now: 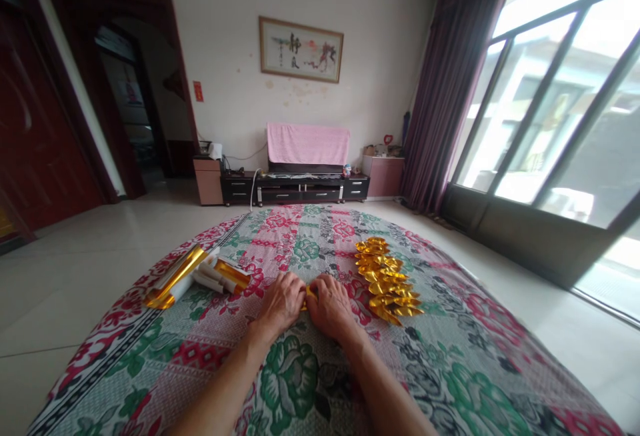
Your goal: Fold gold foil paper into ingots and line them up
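My left hand (284, 299) and my right hand (330, 301) meet over the middle of the cloth-covered table. Between them a small piece of gold foil paper (311, 291) shows, mostly hidden under curled fingers. Both hands are closed on it and press it down near the cloth. To the right stand several folded gold paper ingots (387, 279), lined up in rows close together. On the left lie curled sheets of gold foil paper (185, 275) with white backs, some rolled up.
A flowered cloth (290, 383) in green, red and grey covers the rounded table. Beyond it, a low black TV cabinet (300, 193) stands against the wall, with a pink cloth (307, 143) draped over something on top. Large windows (545, 109) and a purple curtain (445, 83) are at right.
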`<action>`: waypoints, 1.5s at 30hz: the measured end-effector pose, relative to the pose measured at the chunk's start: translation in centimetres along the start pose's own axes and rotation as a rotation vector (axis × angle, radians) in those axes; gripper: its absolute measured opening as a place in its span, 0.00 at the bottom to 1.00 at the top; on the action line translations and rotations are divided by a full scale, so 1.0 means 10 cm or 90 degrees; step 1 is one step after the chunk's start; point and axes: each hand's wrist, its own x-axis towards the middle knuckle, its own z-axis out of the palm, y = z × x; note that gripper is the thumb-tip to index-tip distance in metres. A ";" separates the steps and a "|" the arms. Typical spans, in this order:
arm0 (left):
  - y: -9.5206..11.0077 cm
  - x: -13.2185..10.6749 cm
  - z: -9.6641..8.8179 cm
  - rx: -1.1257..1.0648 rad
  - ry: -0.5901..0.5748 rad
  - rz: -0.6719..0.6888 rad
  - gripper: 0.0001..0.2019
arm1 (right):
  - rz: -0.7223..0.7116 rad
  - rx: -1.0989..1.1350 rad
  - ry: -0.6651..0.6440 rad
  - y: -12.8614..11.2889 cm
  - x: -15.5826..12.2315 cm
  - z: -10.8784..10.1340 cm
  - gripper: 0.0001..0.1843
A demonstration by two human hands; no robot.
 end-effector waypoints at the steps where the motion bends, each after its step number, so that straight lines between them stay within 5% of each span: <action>1: -0.01 0.00 0.00 -0.003 -0.003 0.004 0.10 | -0.005 -0.001 -0.004 0.00 0.00 -0.01 0.08; 18: -0.08 -0.05 -0.06 -0.051 -0.036 0.024 0.09 | -0.021 0.005 -0.127 0.08 -0.03 -0.14 0.15; 45: -0.18 -0.08 -0.18 -0.118 -0.067 0.072 0.14 | 0.000 -0.011 -0.095 0.04 -0.04 -0.12 0.13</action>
